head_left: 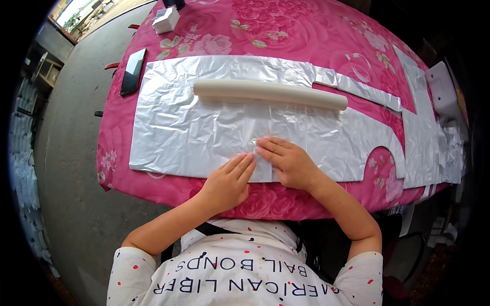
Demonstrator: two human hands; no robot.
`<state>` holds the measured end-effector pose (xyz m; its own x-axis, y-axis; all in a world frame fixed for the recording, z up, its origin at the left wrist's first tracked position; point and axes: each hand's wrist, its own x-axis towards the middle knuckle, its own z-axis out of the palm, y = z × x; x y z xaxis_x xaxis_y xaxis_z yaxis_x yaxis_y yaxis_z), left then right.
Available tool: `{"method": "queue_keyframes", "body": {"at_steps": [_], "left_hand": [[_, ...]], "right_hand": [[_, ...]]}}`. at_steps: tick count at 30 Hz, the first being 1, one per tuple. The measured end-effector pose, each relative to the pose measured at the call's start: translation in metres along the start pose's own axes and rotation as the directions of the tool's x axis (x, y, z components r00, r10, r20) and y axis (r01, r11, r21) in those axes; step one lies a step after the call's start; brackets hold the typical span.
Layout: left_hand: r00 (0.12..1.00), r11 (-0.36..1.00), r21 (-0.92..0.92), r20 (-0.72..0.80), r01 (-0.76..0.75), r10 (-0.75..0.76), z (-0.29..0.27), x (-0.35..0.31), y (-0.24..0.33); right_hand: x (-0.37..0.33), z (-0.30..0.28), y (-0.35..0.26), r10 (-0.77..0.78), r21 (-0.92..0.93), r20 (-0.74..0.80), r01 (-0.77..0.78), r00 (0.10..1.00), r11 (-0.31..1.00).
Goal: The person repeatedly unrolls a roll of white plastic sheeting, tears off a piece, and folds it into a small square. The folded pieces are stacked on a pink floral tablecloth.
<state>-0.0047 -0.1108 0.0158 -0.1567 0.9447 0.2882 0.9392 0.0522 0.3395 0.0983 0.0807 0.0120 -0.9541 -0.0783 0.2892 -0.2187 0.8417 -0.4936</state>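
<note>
A thin, shiny silver plastic sheet (pixel 168 127), creased and with a curved cut-out at its right end, is spread over the table. My left hand (pixel 228 182) lies on its near middle part, fingers stretched out and pointing up and to the right. Close beside it, my right hand (pixel 289 162) rests flat on the same sheet, its fingers pointing left. The fingertips of both hands almost meet, and neither hand grips anything visible. Beyond them a long off-white tube (pixel 270 94) lies across the sheet, touched by neither hand.
A pink flowered cloth (pixel 214 30) covers the table. Near its left edge lies a dark phone (pixel 133 71), with a small white box (pixel 166 20) farther back. More silver plastic (pixel 423 148) is at the right, next to a pale plastic object (pixel 443 84).
</note>
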Motion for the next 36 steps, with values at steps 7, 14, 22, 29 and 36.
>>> {"method": "queue_keyframes", "body": {"at_steps": [7, 14, 22, 29, 36], "left_hand": [[0.991, 0.986, 0.107, -0.037, -0.127, 0.132, 0.007, -0.01, -0.003], [0.989, 0.988, -0.088, -0.094, -0.126, 0.118, 0.004, -0.009, -0.006], [0.983, 0.968, -0.175, -0.077, -0.177, 0.166, -0.002, -0.026, -0.007], [0.986, 0.994, -0.078, -0.156, -0.075, 0.062, 0.004, -0.025, -0.01], [0.928, 0.912, -0.265, -0.117, 0.314, -0.354, 0.005, -0.014, -0.005]], "right_hand": [[-0.006, 0.0, -0.008, 0.037, 0.028, 0.033, -0.038, 0.999, 0.999], [-0.005, -0.005, -0.009, 0.005, 0.067, 0.036, -0.008, 0.999, 0.998], [-0.014, 0.019, -0.028, -0.1, -0.048, -0.118, 0.094, 0.988, 0.994], [-0.019, 0.019, -0.027, -0.03, -0.016, -0.166, 0.027, 0.986, 0.999], [-0.002, 0.009, -0.029, 0.438, 0.3, -0.077, -0.399, 0.896, 0.867]]}}
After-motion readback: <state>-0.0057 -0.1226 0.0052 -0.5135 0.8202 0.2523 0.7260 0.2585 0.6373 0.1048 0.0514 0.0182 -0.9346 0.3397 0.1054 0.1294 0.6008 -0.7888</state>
